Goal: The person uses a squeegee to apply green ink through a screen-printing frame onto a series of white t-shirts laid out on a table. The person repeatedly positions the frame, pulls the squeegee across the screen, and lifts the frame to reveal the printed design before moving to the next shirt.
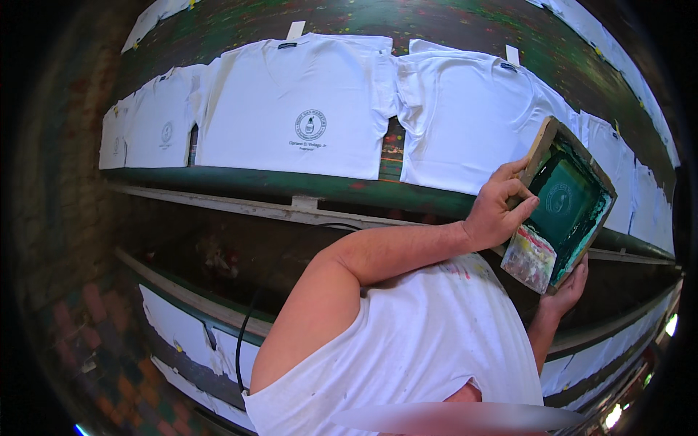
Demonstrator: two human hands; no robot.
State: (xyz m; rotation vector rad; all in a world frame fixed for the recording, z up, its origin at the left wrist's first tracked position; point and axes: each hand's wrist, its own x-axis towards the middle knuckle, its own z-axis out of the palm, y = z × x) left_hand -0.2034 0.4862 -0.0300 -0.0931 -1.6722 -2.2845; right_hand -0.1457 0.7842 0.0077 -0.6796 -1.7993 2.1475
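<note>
I hold a wooden-edged screen-printing frame [590, 164] tilted up at the right, in front of a white T-shirt. Its mesh is dark green and bears a round emblem, with pale paint smeared along the inner edges. My left hand [502, 202] grips the frame's left side, thumb and fingers over the wood. My right hand [571, 288] supports the lower right corner from beneath, its fingers partly hidden. A paint-smeared, whitish flat piece [529, 260] sits at the frame's lower left corner, below my left thumb; I cannot tell its kind.
A long paint-spotted green table [291, 183] carries several folded white T-shirts. One T-shirt [247, 109] left of centre has a dark round print; the T-shirt [465, 109] nearest the frame shows no visible print. Below runs a wooden rail [254, 209]. A black cable [241, 341] hangs beside my left arm.
</note>
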